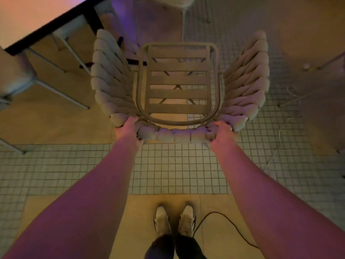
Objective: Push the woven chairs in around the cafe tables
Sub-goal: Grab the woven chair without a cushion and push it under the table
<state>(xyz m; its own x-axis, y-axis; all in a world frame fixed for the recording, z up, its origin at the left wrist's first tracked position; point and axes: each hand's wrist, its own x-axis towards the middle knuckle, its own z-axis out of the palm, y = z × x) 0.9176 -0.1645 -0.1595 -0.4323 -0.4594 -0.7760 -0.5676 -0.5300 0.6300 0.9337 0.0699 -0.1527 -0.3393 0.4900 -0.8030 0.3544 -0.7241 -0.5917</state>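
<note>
A woven chair (178, 86) with thick braided rope arms and a slatted seat stands right in front of me, seen from above. My left hand (127, 128) grips the left end of its rope backrest and my right hand (222, 132) grips the right end. A cafe table (35, 21) with a pale top and dark edge sits at the upper left, its corner close to the chair's left arm. The chair's front faces away from me, past the table's right side.
Metal legs of another chair (61, 90) stand under the table at left. A second chair (177, 2) shows at the top, and more chair legs (306, 96) at right. A black cable (225, 225) runs on the floor beside my shoes (175, 219).
</note>
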